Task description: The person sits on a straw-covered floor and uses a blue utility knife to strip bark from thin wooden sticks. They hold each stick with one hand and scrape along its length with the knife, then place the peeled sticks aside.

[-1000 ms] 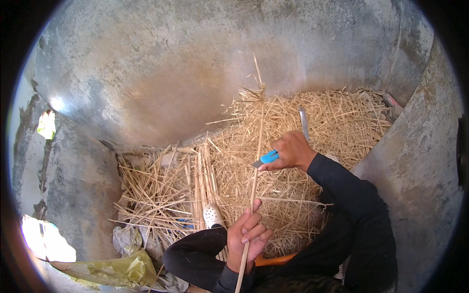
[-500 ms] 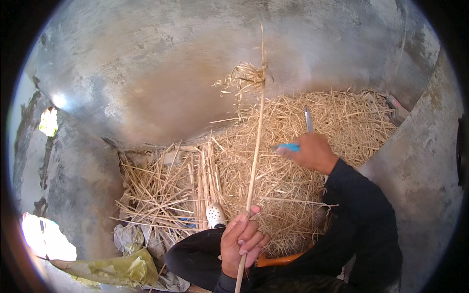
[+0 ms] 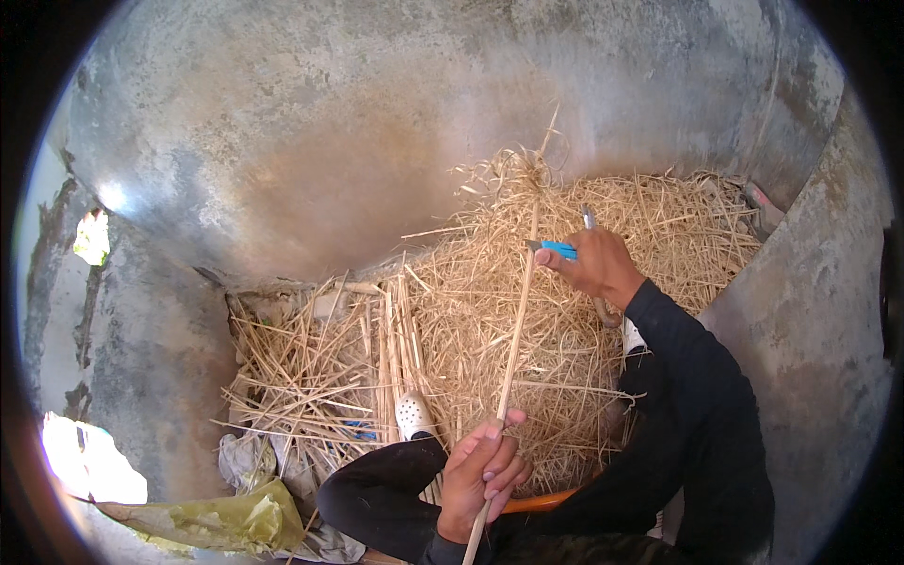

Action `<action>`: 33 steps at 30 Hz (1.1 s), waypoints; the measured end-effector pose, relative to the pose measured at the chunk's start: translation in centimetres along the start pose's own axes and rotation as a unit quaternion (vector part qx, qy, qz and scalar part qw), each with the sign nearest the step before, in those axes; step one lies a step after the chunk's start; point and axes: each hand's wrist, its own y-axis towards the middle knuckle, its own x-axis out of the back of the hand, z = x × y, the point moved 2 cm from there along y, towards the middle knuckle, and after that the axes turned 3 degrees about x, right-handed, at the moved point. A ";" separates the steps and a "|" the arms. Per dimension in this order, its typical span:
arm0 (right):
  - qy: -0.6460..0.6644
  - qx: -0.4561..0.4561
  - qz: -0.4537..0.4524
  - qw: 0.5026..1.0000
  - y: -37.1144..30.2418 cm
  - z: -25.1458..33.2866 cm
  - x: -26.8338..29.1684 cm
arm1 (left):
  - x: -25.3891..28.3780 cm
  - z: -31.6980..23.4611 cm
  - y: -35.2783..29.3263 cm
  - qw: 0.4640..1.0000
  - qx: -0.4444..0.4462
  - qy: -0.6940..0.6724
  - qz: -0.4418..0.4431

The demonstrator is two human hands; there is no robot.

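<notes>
My left hand (image 3: 485, 476), low in the middle, is closed round a long thin pale cane strip (image 3: 515, 353) that slants up and away. A tuft of curled shavings (image 3: 513, 174) clings near its far end. In my right hand (image 3: 603, 264) is a small blue knife (image 3: 557, 249), gripped between thumb and fingers, its dark tip against the strip below the tuft. Beyond the knuckles shows a metal blade (image 3: 589, 217), and below the hand a brown wooden handle (image 3: 607, 313); whether they are one tool is hidden.
Loose shavings (image 3: 678, 231) heap against the grey concrete wall (image 3: 377, 113). Split sticks (image 3: 301, 377) lie at the left, several of them in a straight bundle (image 3: 400, 330). A white perforated shoe (image 3: 413, 414) sits beside the bundle. Yellowish plastic sheeting (image 3: 217, 518) lies lower left.
The strip's far end has come down and to the right, bringing its tuft lower. My right hand has moved slightly up, bringing the knife to the strip. My left hand has shifted slightly right.
</notes>
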 end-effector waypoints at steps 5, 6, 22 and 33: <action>0.002 0.101 0.037 0.994 -2.3 2.9 -2.1 | 0.6 -0.2 -0.2 1.000 -0.019 0.012 -0.018; -0.012 0.093 0.038 0.995 -2.3 2.7 -2.0 | 0.3 -0.1 -0.2 0.999 -0.015 0.028 -0.024; -0.079 -0.071 -0.047 0.993 3.3 -8.4 1.3 | -1.5 1.5 1.4 0.993 0.016 0.112 -0.044; 0.012 0.095 0.090 0.991 -3.2 3.0 0.2 | -1.2 -0.1 0.6 0.975 -0.058 0.206 -0.057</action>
